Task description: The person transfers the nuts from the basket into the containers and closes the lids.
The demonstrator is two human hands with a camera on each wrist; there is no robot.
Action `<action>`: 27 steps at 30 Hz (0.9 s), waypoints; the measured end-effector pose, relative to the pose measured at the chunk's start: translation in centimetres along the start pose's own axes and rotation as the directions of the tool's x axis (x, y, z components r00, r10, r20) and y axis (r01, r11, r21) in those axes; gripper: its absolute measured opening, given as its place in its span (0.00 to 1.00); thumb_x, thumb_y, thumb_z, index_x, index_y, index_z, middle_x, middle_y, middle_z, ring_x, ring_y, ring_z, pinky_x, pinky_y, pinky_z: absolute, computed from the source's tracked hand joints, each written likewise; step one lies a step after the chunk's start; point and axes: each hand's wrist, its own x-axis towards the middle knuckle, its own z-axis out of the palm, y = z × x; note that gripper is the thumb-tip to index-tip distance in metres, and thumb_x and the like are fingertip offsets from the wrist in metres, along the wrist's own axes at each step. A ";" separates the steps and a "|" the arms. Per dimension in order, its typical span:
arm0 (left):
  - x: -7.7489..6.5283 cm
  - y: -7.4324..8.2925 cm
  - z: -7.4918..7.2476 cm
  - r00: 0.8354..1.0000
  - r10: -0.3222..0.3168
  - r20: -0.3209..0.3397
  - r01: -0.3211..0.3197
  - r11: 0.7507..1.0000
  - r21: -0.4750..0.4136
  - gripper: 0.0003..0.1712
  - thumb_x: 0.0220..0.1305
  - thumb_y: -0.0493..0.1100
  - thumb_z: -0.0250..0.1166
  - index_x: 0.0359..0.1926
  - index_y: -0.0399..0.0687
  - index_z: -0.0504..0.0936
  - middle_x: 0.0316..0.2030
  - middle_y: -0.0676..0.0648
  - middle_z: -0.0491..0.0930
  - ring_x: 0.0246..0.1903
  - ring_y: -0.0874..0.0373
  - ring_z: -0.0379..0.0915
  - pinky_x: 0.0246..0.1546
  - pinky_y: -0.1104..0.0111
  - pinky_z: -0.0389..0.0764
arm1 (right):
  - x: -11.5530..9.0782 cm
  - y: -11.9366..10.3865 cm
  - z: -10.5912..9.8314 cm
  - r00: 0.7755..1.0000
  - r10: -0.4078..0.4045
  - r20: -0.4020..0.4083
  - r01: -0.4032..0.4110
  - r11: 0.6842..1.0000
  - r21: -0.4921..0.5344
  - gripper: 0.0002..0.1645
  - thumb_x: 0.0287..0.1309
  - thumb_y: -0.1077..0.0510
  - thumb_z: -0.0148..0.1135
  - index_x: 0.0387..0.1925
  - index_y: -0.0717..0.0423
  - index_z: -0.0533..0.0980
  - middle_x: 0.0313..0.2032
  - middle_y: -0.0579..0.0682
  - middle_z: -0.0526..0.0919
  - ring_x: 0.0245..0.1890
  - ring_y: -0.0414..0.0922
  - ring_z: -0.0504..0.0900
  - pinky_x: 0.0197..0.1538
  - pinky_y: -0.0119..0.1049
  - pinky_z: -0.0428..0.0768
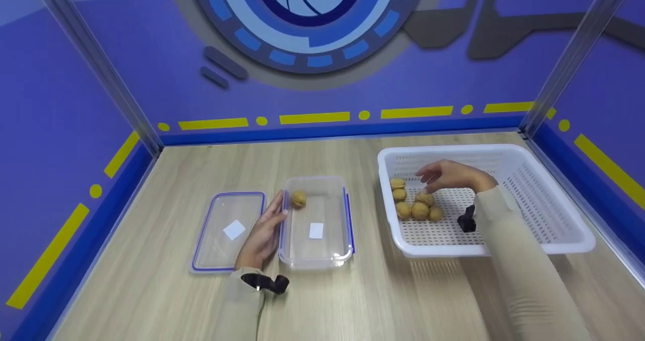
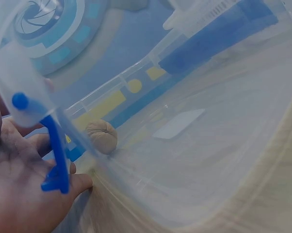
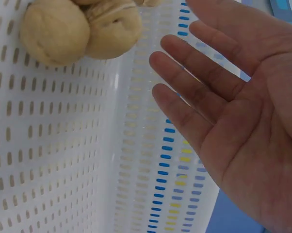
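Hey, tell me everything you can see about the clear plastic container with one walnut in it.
The clear plastic container is rectangular with rounded corners, see-through walls and a blue strip along its right side. It stands upright and open on the wood-grain table, between the blue-edged lid and the white basket. A white label shows at its base, and one walnut sits inside near the far left corner. The left hand touches its left side.
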 end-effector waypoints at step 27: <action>0.0 -0.1 -0.1 1.000 0.005 -0.009 -0.005 1.000 0.003 0.39 0.68 0.31 0.48 0.75 0.42 0.43 0.76 0.45 0.33 0.75 0.51 0.21 0.75 0.60 0.27 | 0.2 1.0 1.1 0.980 0.164 0.113 -0.155 0.984 -0.088 0.34 0.51 0.51 0.67 0.61 0.56 0.73 0.58 0.62 0.76 0.60 0.61 0.72 0.62 0.61 0.70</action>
